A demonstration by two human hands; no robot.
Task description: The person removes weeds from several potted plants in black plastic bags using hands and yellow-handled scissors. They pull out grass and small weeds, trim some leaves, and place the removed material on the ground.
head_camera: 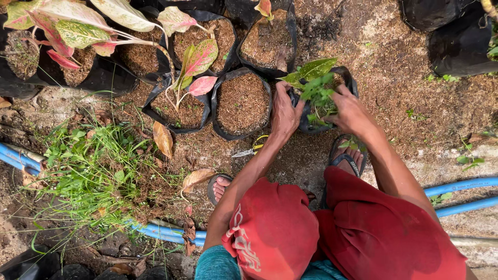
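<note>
Left hand's (285,111) fingertips hidden behind bag (332,98) rim, right hand's (350,111) fingers buried in weeds (317,93), scissors (248,151) partly under forearm, hoses (461,194) cut off by edges

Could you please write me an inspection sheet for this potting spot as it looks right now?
Surface: bare ground strewn with brown husk, weeds at the left.
Job's things: black grow bag holding a green plant.
Clutter: scissors on the ground; husk-filled bag; fallen dry leaf.
Hands: left hand grips the bag's rim; right hand is at the plant.
Cables: none seen; blue hoses cross the ground.
Surroundings: potted pink-leaved plants.
</note>
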